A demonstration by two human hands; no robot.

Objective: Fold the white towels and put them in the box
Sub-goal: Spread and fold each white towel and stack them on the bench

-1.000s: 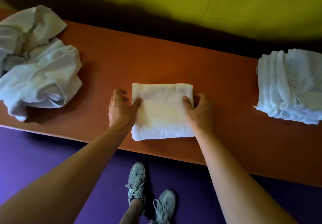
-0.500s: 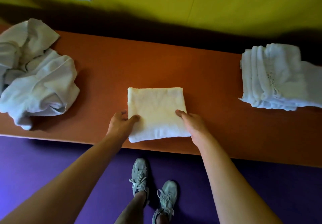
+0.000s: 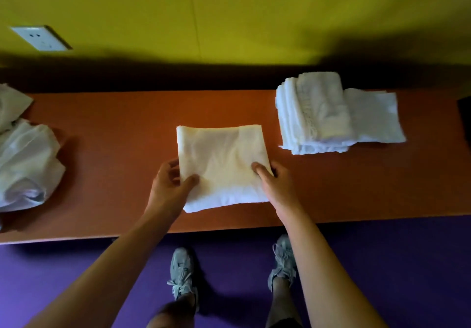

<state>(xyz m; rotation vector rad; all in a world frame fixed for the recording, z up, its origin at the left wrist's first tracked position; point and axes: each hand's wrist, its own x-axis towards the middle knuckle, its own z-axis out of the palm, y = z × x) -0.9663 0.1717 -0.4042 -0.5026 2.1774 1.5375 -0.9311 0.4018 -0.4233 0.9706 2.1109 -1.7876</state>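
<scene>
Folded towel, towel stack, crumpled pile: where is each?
folded towel (image 3: 221, 159), head view, middle of its top face
towel stack (image 3: 318, 113), head view, top towel
crumpled pile (image 3: 25, 164), head view, its front bulge

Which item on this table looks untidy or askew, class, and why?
The stack of folded towels at the right is uneven: one thin cloth sticks out sideways past the rest. The crumpled heap at the left is still unfolded. The folded towel gripped by the left hand and right hand looks square.
</scene>
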